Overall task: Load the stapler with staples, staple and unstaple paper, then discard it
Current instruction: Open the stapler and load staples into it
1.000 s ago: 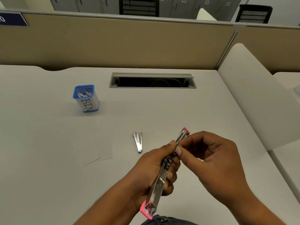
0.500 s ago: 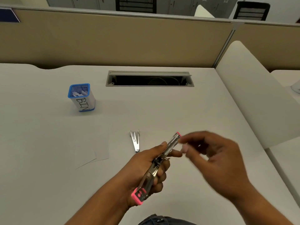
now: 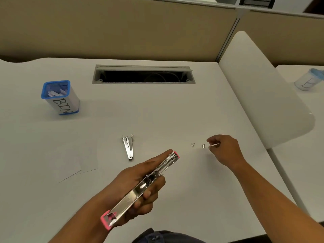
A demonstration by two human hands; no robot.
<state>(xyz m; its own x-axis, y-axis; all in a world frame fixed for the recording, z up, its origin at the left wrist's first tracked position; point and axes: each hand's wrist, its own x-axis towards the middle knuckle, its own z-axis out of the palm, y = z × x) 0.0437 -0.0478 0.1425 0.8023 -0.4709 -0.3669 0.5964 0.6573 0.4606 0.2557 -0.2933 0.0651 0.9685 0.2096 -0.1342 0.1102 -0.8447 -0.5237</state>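
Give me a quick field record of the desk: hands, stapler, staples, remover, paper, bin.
left hand: grips the opened stapler above the desk
right hand: reaching at the staple pieces, fingers pinched; contact unclear
staple remover: lying on the desk, untouched
paper sheets: flat, left of the remover
bin: far left, paper scraps inside

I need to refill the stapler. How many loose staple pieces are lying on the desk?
2. One staple piece lies on the desk right of the staple remover; the other staple piece lies just beside the right hand's fingertips. More could be hidden under that hand.
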